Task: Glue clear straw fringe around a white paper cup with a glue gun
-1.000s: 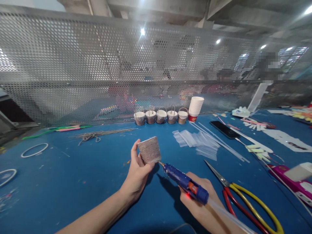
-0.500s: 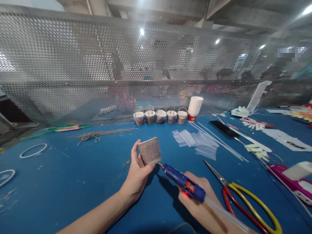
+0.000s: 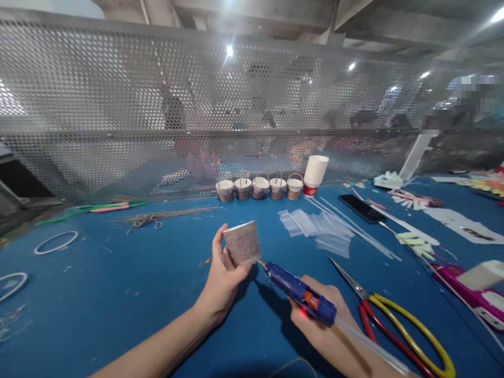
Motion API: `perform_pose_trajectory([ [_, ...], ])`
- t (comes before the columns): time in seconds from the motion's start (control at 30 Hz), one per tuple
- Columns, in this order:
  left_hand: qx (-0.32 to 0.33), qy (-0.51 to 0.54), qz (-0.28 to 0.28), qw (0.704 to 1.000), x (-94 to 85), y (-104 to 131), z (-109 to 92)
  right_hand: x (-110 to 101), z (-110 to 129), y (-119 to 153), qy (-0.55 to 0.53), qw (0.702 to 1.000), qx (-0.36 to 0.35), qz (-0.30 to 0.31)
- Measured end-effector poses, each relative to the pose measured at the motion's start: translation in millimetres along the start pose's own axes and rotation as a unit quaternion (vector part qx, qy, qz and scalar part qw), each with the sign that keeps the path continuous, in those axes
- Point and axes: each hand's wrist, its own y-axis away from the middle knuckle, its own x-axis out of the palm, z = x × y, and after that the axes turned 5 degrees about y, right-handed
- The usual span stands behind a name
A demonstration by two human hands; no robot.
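Over a blue table facing a perforated screen, left hand grips cup, right hand glue gun.

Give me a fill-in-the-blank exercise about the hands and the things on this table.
1. The left hand holds the cup; the ____ hand holds the glue gun.
2. The scissors have one red handle and one ____ handle.
3. The small buckets lined up beside the paper-cup stack number ____.
4. The tabletop is coloured ____.

Missing words: right; yellow; five; blue.
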Motion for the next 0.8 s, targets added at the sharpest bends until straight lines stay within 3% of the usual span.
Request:
perform_pose_trajectory([
  [0.1, 0.005, -0.015, 0.006, 1.0, -0.2, -0.4, 0.5, 2.7, -0.1, 1.6, 0.001, 1.0, -0.023, -0.009],
  [0.8, 0.004, -0.025, 0.007, 1.0, -0.7, 0.2, -1.0, 4.2, -2.8, 4.5, -0.007, 1.0, 0.005, 0.004],
])
